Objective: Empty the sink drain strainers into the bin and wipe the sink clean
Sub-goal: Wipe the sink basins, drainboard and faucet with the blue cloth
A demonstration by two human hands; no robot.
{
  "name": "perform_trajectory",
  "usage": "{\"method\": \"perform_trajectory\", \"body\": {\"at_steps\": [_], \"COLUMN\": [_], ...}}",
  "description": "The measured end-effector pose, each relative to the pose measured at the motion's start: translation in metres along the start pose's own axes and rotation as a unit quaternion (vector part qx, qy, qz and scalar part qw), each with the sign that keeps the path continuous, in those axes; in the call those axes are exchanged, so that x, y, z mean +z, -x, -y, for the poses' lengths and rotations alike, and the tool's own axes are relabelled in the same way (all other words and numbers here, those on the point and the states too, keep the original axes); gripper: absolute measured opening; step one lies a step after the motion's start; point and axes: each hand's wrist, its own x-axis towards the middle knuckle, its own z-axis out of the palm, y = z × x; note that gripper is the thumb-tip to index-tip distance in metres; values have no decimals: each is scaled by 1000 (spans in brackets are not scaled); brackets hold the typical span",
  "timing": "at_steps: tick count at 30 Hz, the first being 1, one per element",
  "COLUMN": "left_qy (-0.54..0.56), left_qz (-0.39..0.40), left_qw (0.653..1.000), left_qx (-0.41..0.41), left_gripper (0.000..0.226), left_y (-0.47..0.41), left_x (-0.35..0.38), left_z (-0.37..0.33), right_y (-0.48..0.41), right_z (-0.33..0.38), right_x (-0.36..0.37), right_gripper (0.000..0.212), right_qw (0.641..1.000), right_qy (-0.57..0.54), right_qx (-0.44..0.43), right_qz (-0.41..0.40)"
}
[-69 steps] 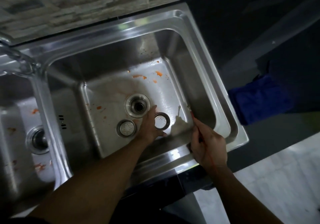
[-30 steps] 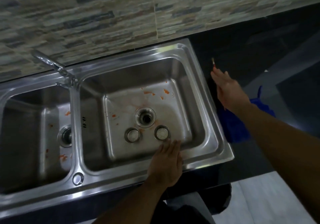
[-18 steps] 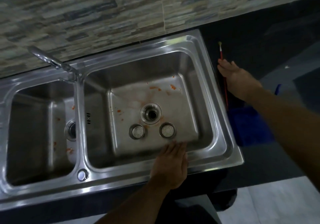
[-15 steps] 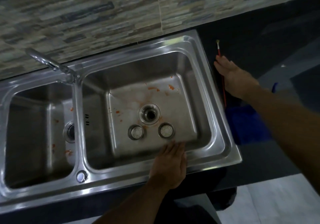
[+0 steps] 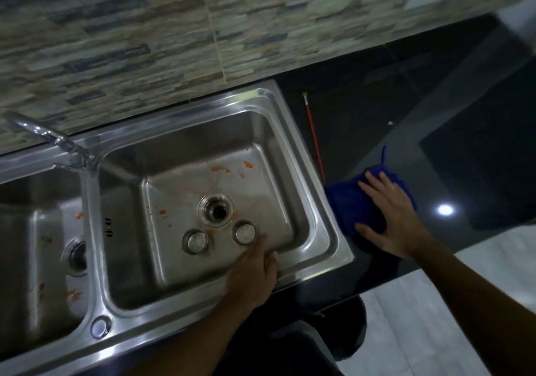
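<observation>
Dark glossy tabletop [image 5: 362,108]: right hand [image 5: 388,216] flat, fingers spread, atop the crumpled blue cloth [image 5: 351,204]; bunch it firmly. Left hand [image 5: 255,268] flat against the stainless steel sink [image 5: 203,105].

Black countertop [image 5: 377,100] with inset steel sink [image 5: 174,322], blue cloth [image 5: 348,201], thin red stick [image 5: 314,143]

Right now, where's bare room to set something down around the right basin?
Free: black counter between the red stick, tiled wall and blue cloth; basin floor between drain and the basin's right side. Crowded: the floor's front, with left strainer, right strainer and left hand.
</observation>
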Motion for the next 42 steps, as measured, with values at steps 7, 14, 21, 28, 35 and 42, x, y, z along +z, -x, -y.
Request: {"method": "perform_trajectory", "body": {"at_steps": [7, 14, 21, 28, 35, 42], "left_qy": [29, -107, -42, 47, -2, 27], "left_qz": [-2, 53, 48, -49, -43, -135], "left_qw": [964, 946, 951, 934, 982, 984], "left_qx": [263, 301, 304, 351, 185, 115], "left_gripper": [61, 74, 42, 30, 61, 33], "left_y": [-59, -89, -95, -75, -43, -3], "left_x": [4, 22, 5, -18, -48, -84], "left_z": [-102, -131, -139, -130, -60, 34], "right_y": [8, 39, 27, -6, 16, 25], "right_z": [-9, 0, 17, 17, 62, 171], "right_x": [17, 37, 35, 25, 39, 70], "right_gripper": [107, 99, 97, 79, 91, 95], "right_qw": [996, 995, 983, 999, 974, 900], "right_qy": [67, 47, 62, 6, -104, -293], "right_qx": [45, 86, 134, -28, 125, 197], "right_qz": [43, -30, -107, -20, -157, -256]}}
